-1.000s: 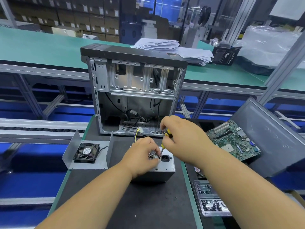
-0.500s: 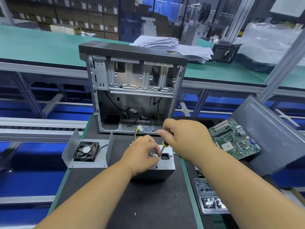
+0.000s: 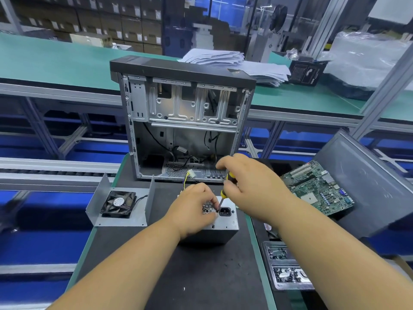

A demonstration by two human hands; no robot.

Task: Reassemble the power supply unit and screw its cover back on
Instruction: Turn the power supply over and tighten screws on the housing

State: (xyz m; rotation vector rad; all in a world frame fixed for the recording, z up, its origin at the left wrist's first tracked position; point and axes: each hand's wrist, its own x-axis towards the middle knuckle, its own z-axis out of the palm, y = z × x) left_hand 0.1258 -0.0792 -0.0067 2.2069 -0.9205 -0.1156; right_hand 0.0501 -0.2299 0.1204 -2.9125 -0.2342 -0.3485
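The grey power supply unit [image 3: 225, 224] stands on the black mat in front of me, its socket face turned up. My left hand [image 3: 192, 209] rests on its top and its fingertips pinch something small at the screwdriver's tip, too small to make out. My right hand [image 3: 252, 186] grips a yellow-and-black screwdriver [image 3: 223, 194], held nearly upright, tip down beside the black power socket [image 3: 224, 211]. Yellow wires with a white plug [image 3: 190, 175] rise behind the unit.
An open computer case [image 3: 185, 121] stands just behind the unit. A metal bracket with a black fan [image 3: 119, 203] lies to the left. At the right are a green motherboard [image 3: 319, 189], a grey side panel [image 3: 366, 182] and a parts tray [image 3: 286, 267].
The screwdriver has tilted more upright and its tip sits closer to the socket. Both hands stay over the unit with only small shifts.
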